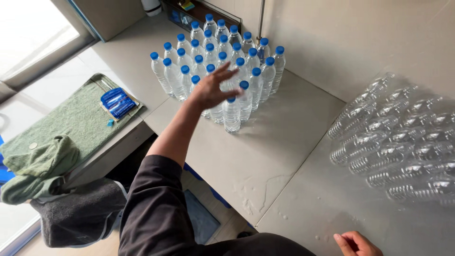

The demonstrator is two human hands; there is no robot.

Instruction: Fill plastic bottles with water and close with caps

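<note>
Left hand: the left hand (211,87) is stretched out over the near edge of the bottle cluster, fingers spread and apart, clamped on nothing. It hovers at cap height, just above the front bottles.
Right hand: only the knuckles of the right hand (356,244) show at the bottom edge, resting on the wall-side panel. Fingers look loosely curled, and whether they grip anything I cannot tell.
Bottles: here's the main pack, the blue-capped water bottles (222,66), standing upright and tight together on the table (265,142), towards the far corner by the wall.
Count: I make it roughly twenty-five to thirty blue caps. The outstretched hand hides a few, so no exact figure.
Front bottle: one front bottle (232,114) stands nearest the viewer, just below the hand, touching its neighbours.
Reflection: on the right, a glossy wall panel (393,137) mirrors the rows, so those are not extra bottles.
Progress: judging by what shows, the bottles are all capped, full-looking and gathered in one block. The hand over the front row suggests arranging or counting is in hand. Nothing lies loose on the table apart from a splash of water (258,192) near its front edge.
To the side: a green towel (71,123) covers the lower surface at left, with one blue packet (117,102) lying on it and a dark cloth (78,213) bunched below.
</note>
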